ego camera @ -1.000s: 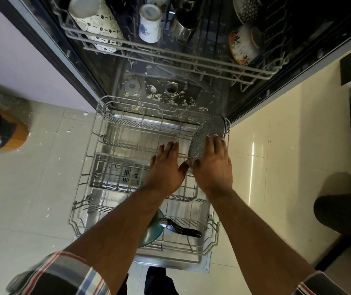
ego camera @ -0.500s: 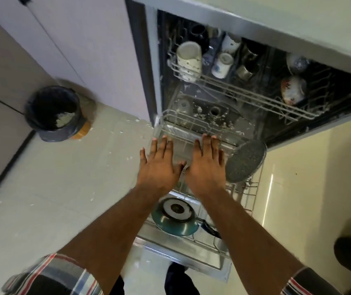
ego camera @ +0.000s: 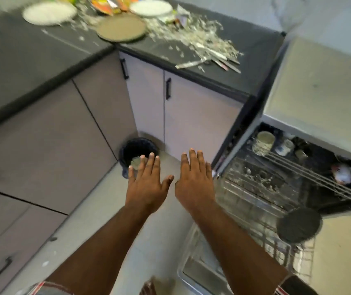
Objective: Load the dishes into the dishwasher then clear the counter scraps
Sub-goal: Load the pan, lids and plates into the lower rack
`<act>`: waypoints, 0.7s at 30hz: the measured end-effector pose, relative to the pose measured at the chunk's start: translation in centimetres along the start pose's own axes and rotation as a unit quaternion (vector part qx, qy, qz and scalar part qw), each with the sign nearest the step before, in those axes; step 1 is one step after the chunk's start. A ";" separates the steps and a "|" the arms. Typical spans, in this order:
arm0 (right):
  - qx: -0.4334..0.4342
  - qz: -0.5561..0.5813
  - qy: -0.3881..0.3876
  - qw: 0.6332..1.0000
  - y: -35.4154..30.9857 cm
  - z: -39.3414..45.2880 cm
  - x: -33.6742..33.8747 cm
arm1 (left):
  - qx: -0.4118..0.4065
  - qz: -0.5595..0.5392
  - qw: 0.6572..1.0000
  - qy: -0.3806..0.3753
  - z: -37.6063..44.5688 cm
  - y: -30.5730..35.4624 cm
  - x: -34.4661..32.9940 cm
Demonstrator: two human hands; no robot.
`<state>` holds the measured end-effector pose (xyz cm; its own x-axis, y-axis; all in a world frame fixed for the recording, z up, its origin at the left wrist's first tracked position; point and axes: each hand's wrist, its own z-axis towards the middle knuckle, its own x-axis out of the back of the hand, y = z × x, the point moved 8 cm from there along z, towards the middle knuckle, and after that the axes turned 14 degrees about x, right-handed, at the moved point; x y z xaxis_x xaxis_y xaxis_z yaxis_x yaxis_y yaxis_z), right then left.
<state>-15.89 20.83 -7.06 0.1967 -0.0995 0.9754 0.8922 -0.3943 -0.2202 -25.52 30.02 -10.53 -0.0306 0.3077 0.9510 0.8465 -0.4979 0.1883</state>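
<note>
Dark worktop (ego camera: 244,42) carried three plates (ego camera: 120,29) at its far edge and cutlery (ego camera: 217,58) amid scraps (ego camera: 193,37) toward its right corner; both hands, left (ego camera: 145,185) and right (ego camera: 195,185), hung flat-fingered and empty below, the right nearer the cutlery; the dishwasher (ego camera: 276,188) stood open rightward

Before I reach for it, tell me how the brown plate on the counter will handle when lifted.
The brown plate looks rigid, probably ceramic, so likely breakable if dropped. Its near edge seems to sit at the counter edge, so a push could tip it off. Scraps lie around it, so the rim may be messy and slippery.
</note>
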 end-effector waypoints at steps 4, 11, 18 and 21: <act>0.044 0.008 0.052 0.998 -7.0 5.1 4.0 | 0.025 -0.026 0.998 0.041 2.1 -4.9 6.9; 0.113 0.018 0.098 0.989 -13.2 13.4 10.1 | 0.046 -0.038 0.995 0.081 6.9 -8.2 17.1; 0.131 -0.002 0.140 0.981 -13.1 23.0 14.8 | 0.036 -0.030 0.990 0.132 15.1 -7.2 24.9; 0.135 -0.005 0.156 0.978 -12.4 27.2 17.2 | 0.037 -0.028 0.990 0.136 19.0 -5.9 27.7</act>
<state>-12.55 48.88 12.71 0.0911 -0.3876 0.9173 0.9767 -0.1448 -0.1582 -21.29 56.85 10.00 -0.2128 0.0987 0.9721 0.8755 -0.4225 0.2346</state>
